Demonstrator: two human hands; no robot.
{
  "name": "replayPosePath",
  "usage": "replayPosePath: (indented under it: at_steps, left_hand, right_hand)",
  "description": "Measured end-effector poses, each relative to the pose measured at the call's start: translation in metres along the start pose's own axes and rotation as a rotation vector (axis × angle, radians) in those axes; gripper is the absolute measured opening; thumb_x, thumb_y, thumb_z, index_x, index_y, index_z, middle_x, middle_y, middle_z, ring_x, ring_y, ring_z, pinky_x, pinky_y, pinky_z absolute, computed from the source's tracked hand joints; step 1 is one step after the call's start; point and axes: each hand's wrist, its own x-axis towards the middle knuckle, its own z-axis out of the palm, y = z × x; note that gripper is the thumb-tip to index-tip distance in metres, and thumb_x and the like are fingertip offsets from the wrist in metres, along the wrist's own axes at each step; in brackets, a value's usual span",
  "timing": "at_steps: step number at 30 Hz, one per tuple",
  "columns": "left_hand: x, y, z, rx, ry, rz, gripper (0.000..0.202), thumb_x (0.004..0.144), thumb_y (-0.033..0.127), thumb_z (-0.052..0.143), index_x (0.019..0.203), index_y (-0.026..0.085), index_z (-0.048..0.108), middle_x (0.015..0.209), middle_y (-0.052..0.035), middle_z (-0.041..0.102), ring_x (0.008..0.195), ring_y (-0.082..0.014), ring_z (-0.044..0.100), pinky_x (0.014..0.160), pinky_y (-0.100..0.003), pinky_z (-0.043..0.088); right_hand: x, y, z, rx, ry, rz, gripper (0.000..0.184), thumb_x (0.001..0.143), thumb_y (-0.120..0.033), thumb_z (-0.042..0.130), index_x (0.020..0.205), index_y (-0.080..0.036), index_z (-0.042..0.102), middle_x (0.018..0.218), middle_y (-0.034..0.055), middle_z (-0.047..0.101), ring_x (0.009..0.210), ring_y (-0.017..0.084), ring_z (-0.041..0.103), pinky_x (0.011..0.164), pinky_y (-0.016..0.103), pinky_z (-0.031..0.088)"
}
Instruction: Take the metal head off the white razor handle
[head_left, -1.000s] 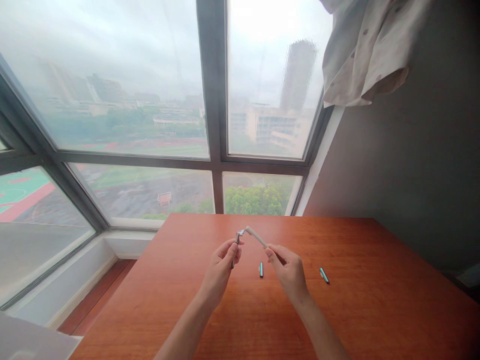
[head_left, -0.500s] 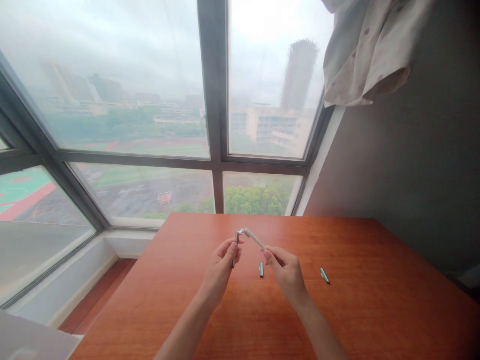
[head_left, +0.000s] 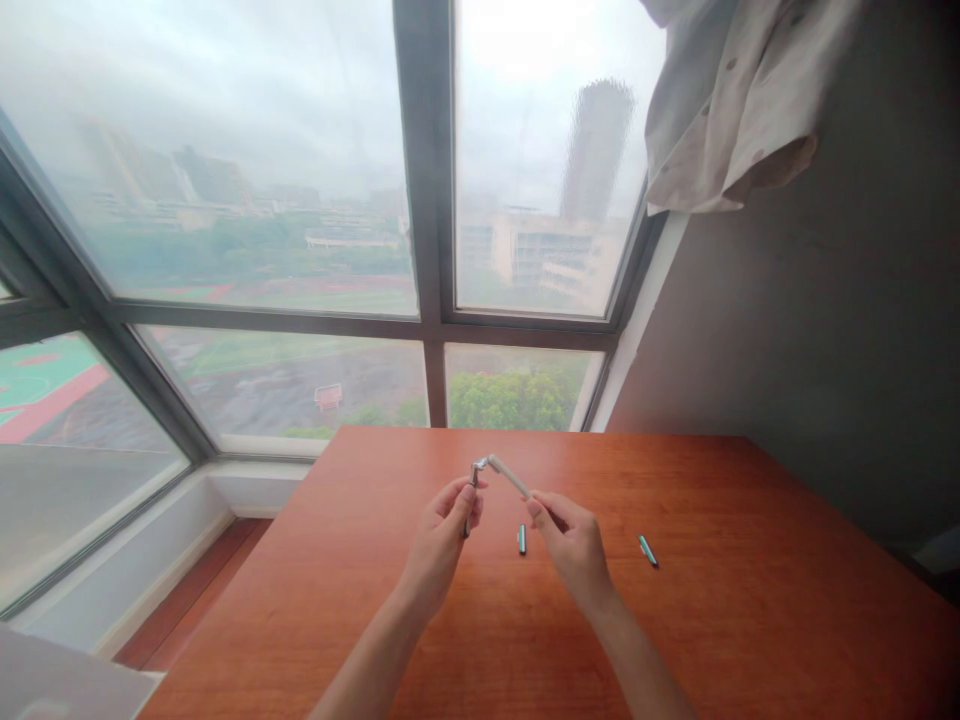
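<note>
Above the middle of the table, my left hand [head_left: 444,522] pinches a dark and silver razor handle [head_left: 475,474], its shiny top end pointing up. My right hand [head_left: 576,545] is closed on the lower end of a white toothbrush [head_left: 511,477]. The toothbrush slants up to the left, and its head meets or nearly meets the top of the razor handle; I cannot tell if they touch. On the table between and below my hands lies a green and black razor cartridge [head_left: 522,540]. A second razor cartridge [head_left: 648,551] lies right of my right hand.
The reddish wooden table [head_left: 720,630] reaches up to a large framed window [head_left: 517,325]. At the upper right hangs a light-coloured garment [head_left: 739,110] in front of a grey wall [head_left: 810,320]. Beyond the table's left edge is a low white ledge [head_left: 169,530].
Hardly anything differs. The view has shifted very slightly, while both hands keep their holds and the toothbrush head stays by the top of the razor handle.
</note>
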Motion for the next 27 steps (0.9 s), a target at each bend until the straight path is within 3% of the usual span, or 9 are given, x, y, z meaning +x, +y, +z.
replayPosePath:
  at_steps: [27]
  left_hand:
    - [0.0016, -0.0032, -0.001, 0.001, 0.001, 0.0, 0.031, 0.084, 0.041, 0.057, 0.104, 0.019, 0.064, 0.071, 0.0, 0.049, 0.064, -0.0106, 0.042, 0.061, -0.022, 0.036]
  right_hand:
    - [-0.0013, -0.0017, 0.0018, 0.013, -0.002, 0.002, 0.031, 0.089, -0.037, 0.05, 0.089, -0.014, 0.072, 0.07, 0.0029, 0.063, 0.063, 0.015, 0.057, 0.057, 0.022, 0.042]
